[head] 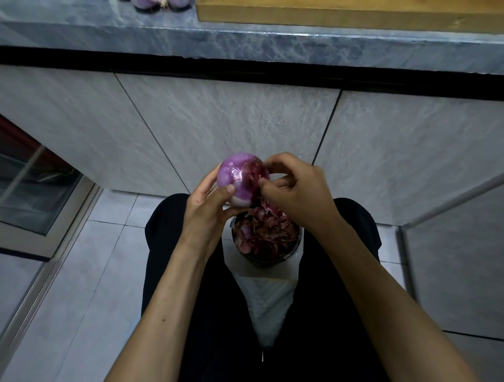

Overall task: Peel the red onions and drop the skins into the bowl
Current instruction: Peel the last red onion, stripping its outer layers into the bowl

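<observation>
A red onion [237, 174], mostly peeled and shiny purple, is held in front of me above a bowl. My left hand [208, 207] grips it from below and the left, thumb on its front. My right hand [297, 191] pinches a dark red strip of skin [255, 174] still attached on the onion's right side. The strip hangs down toward the bowl [266, 261], which sits on the floor between my knees and is heaped with red skins [261, 234].
A grey marble counter [245, 41] runs across the top, with peeled onions [161, 3] at its far left and a wooden board [349, 12] on the right. Tiled cabinet fronts stand ahead. My dark trouser legs flank the bowl.
</observation>
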### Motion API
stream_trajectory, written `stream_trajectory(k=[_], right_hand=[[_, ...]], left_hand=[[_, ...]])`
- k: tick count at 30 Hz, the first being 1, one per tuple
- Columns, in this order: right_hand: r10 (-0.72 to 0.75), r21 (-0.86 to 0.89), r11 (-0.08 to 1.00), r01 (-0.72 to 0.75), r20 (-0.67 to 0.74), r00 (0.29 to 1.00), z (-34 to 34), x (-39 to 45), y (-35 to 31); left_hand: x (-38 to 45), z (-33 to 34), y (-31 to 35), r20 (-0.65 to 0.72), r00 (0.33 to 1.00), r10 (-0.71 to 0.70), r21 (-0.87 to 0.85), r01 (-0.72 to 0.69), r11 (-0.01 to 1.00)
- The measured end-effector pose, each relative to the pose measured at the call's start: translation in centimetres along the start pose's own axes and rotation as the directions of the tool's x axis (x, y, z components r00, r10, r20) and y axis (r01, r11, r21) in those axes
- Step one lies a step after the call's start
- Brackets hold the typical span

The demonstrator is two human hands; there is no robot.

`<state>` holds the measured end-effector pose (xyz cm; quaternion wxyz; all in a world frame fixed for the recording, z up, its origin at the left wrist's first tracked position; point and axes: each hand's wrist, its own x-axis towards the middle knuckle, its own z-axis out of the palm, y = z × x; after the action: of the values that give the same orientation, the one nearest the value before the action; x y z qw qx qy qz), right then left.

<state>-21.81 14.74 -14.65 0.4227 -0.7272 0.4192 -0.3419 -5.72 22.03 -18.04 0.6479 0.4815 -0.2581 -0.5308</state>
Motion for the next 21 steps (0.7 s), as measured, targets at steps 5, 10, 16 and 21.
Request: stream_trajectory(k=[5, 10, 16, 21], right_hand=[[0.294, 0.244, 0.920, -0.308, 0.092, 0.951, 0.1, 1.0, 0.2], [0.447, 0.434, 0.755, -0.492, 0.209, 0.870, 0.4, 1.9, -0.7], [0.448, 0.402, 0.784, -0.473, 0.161, 0.880, 0.9, 2.7, -0.1], [0.451, 0.402, 0.778, -0.483, 0.179, 0.875, 1.1, 2.8, 0.7]], left_hand=[[0.9, -0.2, 0.1, 0.051, 0.999, 0.004, -0.054, -0.001, 0.999], [2.0, -0.1, 0.0, 0.101, 0.995, 0.006, 0.021, -0.009, 1.000], [2.9, -0.6, -0.4, 0.095, 0.995, -0.031, 0.000, 0.031, 1.000], [3.1, -0.8, -0.5, 0.085, 0.995, -0.056, 0.027, 0.054, 0.998]])
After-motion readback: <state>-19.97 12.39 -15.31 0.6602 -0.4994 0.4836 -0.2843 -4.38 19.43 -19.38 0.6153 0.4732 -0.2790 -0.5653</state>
